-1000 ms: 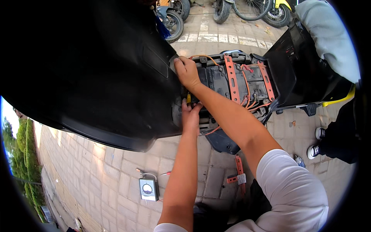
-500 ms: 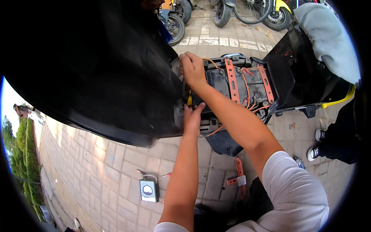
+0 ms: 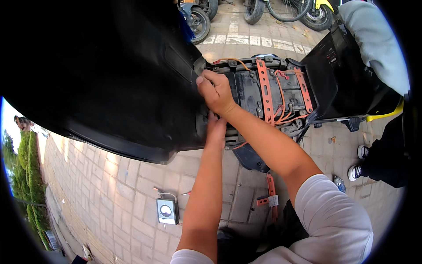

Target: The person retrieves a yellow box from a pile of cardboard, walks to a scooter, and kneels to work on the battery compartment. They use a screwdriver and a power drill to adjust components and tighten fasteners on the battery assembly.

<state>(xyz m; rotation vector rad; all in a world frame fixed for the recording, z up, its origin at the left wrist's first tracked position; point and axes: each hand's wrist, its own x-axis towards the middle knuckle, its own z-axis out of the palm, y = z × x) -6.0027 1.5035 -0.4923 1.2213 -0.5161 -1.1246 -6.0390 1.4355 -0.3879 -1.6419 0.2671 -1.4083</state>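
Hands meet at the battery tray's front edge: right hand (image 3: 214, 90) fisted on the black scooter panel (image 3: 132, 88); left hand (image 3: 216, 127) flat, grip unclear. Panel looks stiff, bulky, best held by its rim.

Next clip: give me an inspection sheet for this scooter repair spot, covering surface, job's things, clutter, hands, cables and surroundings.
Surface: paved ground of grey bricks.
Job's things: scooter's open battery bay with dark batteries under red straps; big black panel to its left.
Clutter: small meter on the paving; a red strap piece lying below the bay.
Hands: right hand closed in a fist at the panel's edge; left hand reaching in below it, fingers hidden.
Cables: orange wires across the batteries; thin leads at the meter.
Surroundings: parked bikes above; raised seat; a bystander's shoes at right; hedge at left.
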